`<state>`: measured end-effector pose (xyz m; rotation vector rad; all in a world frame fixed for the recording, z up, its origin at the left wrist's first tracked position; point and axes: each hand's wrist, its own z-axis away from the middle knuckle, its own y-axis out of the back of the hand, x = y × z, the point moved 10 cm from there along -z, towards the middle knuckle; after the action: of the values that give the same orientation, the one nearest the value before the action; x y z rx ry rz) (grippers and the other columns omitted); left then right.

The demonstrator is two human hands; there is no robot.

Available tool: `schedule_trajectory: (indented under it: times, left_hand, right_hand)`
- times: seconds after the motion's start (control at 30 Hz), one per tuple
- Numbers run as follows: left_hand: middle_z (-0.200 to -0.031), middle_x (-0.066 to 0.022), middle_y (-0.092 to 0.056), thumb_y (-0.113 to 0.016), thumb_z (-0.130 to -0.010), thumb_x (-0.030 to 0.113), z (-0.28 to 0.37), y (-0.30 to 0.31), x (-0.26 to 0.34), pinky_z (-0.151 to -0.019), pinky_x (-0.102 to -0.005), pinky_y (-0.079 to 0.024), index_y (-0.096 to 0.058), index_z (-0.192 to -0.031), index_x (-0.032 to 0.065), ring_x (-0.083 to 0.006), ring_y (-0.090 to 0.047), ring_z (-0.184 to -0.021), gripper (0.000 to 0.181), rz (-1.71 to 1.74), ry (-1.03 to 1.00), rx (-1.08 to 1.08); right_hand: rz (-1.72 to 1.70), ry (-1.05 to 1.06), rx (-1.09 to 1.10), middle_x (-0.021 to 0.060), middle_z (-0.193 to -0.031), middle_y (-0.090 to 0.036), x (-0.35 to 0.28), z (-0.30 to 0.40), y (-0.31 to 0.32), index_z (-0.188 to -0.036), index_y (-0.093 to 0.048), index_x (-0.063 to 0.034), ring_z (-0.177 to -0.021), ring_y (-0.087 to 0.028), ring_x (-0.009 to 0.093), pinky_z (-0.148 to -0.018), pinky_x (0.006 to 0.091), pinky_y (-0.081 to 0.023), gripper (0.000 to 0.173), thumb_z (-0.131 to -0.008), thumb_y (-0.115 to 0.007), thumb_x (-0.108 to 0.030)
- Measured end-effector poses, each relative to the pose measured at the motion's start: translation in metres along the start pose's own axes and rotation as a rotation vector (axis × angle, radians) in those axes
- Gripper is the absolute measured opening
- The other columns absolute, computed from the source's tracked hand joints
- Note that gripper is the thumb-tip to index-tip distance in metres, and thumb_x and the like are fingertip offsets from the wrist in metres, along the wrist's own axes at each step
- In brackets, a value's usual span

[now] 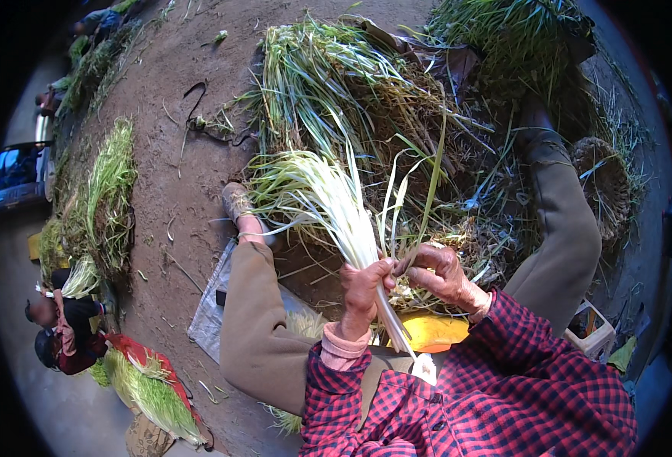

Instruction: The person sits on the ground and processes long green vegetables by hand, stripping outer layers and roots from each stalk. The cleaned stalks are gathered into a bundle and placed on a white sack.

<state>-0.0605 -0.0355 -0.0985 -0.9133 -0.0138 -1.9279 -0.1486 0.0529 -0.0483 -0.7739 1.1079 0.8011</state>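
Observation:
My left hand [361, 291] is closed around a bunch of pale, long-leaved stalks [344, 228], whose leaves fan out up and to the left. Their white lower ends hang down over my lap. Close to its right side, my right hand [436, 274] pinches a long green leaf strip [434, 188] between thumb and fingers; the strip stands up above the hand. Beyond the bunch lies a large heap of green leafy stalks [313, 85] with brown roots. Trimmings [473, 245] litter the ground between my legs, and a yellow object [434, 331] shows beneath my right wrist.
A grey sheet [213, 303] lies under my left leg. More greens [496, 45] are piled at the upper right, near a woven round item [602, 183] and a pale plastic stool [592, 331]. At left, a person [67, 337] sits among piles, near greens [153, 394] on red cloth.

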Motion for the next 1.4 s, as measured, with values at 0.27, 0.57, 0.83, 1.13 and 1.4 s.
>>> schedule_trajectory:
  times: [0.27, 0.57, 0.83, 1.13, 1.4]
  left_hand:
    - [-0.071, -0.0131, -0.060, -0.056, -0.074, -0.009, 0.007, -0.001, -0.001, -0.042, -0.0184, -0.042, -0.050, -0.094, -0.0005, -0.0113, -0.052, -0.048, 0.023, 0.060, 0.046, 0.007]
    - [-0.073, -0.0157, -0.063, -0.059, -0.075, -0.007, 0.009, 0.005, 0.036, -0.040, -0.0188, -0.042, -0.050, -0.093, 0.0033, -0.0096, -0.052, -0.046, 0.022, 0.131, -0.071, 0.001]
    - [-0.079, -0.0174, -0.062, -0.057, -0.079, -0.004, 0.018, 0.009, 0.059, -0.040, -0.0203, -0.042, -0.051, -0.095, 0.0062, -0.0103, -0.051, -0.046, 0.020, 0.145, -0.112, -0.009]
    - [-0.081, -0.0187, -0.063, -0.057, -0.080, -0.003, 0.016, 0.004, 0.052, -0.041, -0.0189, -0.044, -0.050, -0.096, 0.0040, -0.0101, -0.053, -0.047, 0.019, 0.121, -0.120, -0.059]
    - [-0.080, -0.0176, -0.064, -0.060, -0.079, -0.001, 0.018, 0.008, 0.059, -0.041, -0.0186, -0.043, -0.051, -0.094, 0.0037, -0.0082, -0.051, -0.046, 0.018, 0.113, -0.172, -0.004]
  right_hand:
    - [0.252, 0.299, -0.108, 0.0105, -0.083, -0.065, -0.041, 0.015, -0.008, -0.088, -0.060, -0.0002, -0.071, -0.065, 0.022, -0.065, 0.0295, -0.051, 0.015, -0.074, -0.055, 0.000]
    - [0.541, 0.475, -0.543, 0.0079, -0.060, -0.050, -0.019, 0.072, -0.055, -0.069, -0.045, -0.0095, -0.052, -0.055, 0.025, -0.044, 0.0341, -0.042, 0.018, -0.080, -0.055, -0.020]
    - [1.209, -0.117, -1.000, 0.0108, -0.065, -0.060, 0.097, 0.094, -0.035, -0.071, -0.059, -0.0081, -0.062, -0.060, 0.028, -0.055, 0.0368, -0.049, 0.015, -0.070, -0.052, -0.021]
    - [0.594, 0.189, -0.129, 0.0142, -0.080, -0.058, -0.041, -0.010, -0.019, -0.094, -0.056, -0.0038, -0.071, -0.059, 0.029, -0.059, 0.0369, -0.046, 0.024, -0.080, -0.062, -0.022]
    - [0.420, 0.107, -0.205, 0.0160, -0.075, -0.055, 0.004, -0.002, -0.040, -0.088, -0.057, -0.0026, -0.070, -0.057, 0.035, -0.059, 0.0401, -0.045, 0.019, -0.081, -0.060, -0.019]
